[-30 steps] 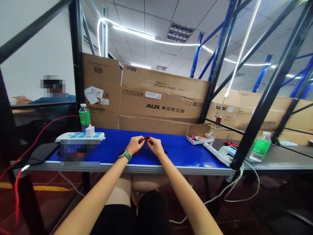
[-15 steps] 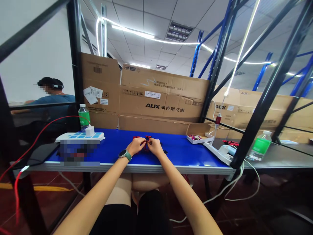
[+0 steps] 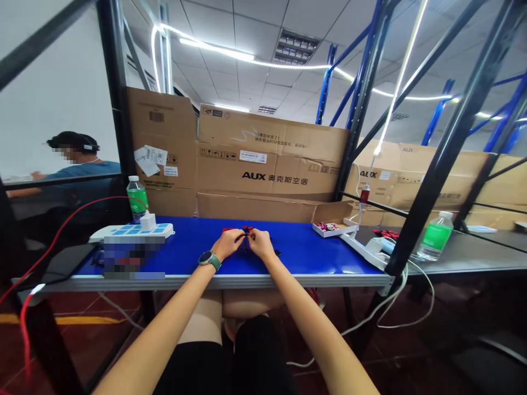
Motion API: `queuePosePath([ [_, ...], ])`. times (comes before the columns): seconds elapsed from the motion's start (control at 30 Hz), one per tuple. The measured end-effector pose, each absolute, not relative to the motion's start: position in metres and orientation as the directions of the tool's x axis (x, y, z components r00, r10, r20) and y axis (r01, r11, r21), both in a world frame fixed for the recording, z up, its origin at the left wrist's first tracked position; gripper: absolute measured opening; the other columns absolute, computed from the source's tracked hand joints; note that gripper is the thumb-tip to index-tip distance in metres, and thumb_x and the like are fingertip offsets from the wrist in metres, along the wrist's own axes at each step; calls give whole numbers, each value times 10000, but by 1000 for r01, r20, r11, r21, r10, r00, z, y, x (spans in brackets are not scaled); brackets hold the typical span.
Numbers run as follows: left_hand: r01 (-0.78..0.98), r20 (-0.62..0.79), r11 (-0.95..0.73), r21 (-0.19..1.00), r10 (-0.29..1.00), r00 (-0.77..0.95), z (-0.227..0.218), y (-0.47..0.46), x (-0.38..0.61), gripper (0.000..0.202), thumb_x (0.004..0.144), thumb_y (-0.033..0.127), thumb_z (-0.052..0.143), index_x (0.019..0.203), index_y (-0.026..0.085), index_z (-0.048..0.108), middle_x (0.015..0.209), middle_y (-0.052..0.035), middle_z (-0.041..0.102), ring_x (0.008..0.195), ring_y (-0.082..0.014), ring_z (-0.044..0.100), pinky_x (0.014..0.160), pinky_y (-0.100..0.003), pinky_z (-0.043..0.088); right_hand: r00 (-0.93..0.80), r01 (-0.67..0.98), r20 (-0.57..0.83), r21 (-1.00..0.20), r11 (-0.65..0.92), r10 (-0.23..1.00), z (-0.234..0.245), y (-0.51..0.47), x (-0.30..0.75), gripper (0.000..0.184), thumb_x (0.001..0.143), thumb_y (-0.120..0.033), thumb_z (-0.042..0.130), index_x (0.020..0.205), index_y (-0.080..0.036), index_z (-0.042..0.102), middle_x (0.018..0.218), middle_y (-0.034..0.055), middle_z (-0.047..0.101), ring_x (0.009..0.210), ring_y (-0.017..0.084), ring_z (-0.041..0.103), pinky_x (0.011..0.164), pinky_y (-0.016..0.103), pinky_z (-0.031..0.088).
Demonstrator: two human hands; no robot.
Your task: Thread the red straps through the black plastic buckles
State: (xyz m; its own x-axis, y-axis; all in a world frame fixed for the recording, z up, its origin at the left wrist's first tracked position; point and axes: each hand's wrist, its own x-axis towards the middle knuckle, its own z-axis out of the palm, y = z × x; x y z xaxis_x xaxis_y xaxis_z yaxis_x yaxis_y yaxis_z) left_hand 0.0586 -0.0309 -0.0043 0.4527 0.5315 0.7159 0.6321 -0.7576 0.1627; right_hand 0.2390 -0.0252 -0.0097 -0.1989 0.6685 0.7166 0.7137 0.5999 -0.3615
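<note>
Blue workbench (image 3: 313,247), hands (image 3: 226,243) (image 3: 262,244) just behind its front edge

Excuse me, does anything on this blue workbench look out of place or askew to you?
The white power strip at the right end lies diagonally across the corner of the blue bench top, not square with its edge, so it looks askew.

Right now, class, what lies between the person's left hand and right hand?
A small red item pinched between the left hand and right hand, in the head view.
</note>
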Motion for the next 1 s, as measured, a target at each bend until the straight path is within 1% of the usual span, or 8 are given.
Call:
queuePosePath([
  [0.17,614,730,-772,162,513,452,-5,-30,57,165,954,203,526,969,196,690,955,-65,724,906,-193,672,839,-295,502,-211,645,729,-397,653,651,-10,-25,242,53,849,-168,605,867,-218,597,773,28,719,705,182,689,671,238,476],
  [0.37,670,795,-709,219,528,299,-2,-33,54,158,947,201,515,974,196,671,936,-69,712,860,-196,661,803,-303,497,-296,463,717,-469,752,630,-8,-28,238,211,880,-221,555,1091,-235,558,858,8,719,744,157,694,682,230,511],
  [0.5,671,803,-703,234,529,274,-2,-32,55,140,937,206,527,941,191,665,915,-71,708,838,-196,658,791,-304,493,-229,581,730,-428,692,644,-6,-30,235,42,873,-239,577,877,-223,616,778,19,713,697,168,674,675,238,487],
  [0.6,650,792,-728,217,521,318,-3,-31,56,140,935,209,533,948,188,671,927,-74,714,859,-199,661,802,-305,494,-262,644,731,-354,678,630,-3,-34,237,121,895,-243,576,780,-220,605,722,20,693,662,166,649,660,230,449],
  [0.7,627,789,-748,219,514,337,-4,-31,56,151,940,215,535,970,184,679,940,-74,721,858,-195,661,806,-305,497,-312,678,745,-259,687,589,-2,-37,239,159,926,-227,532,778,-219,589,753,37,688,709,172,647,688,231,431],
  [0.77,616,785,-757,219,511,350,-4,-30,55,159,941,214,535,987,186,685,942,-70,724,854,-193,661,807,-304,499,-325,680,742,-248,690,587,-2,-37,240,158,926,-222,520,781,-221,582,757,37,681,719,174,643,698,234,432],
  [0.87,615,780,-760,212,511,362,-4,-30,54,176,947,212,524,1012,198,688,974,-66,726,904,-197,666,841,-308,500,-308,605,724,-351,714,617,-2,-36,240,70,906,-249,539,880,-220,596,782,19,680,707,166,637,689,236,459],
  [1.0,630,774,-747,212,522,359,-3,-30,54,203,953,185,484,983,205,683,976,-61,724,931,-200,668,854,-310,496,-285,460,712,-486,743,642,-3,-30,240,241,939,-235,435,1111,-225,603,1020,32,716,881,158,674,810,263,515],
])
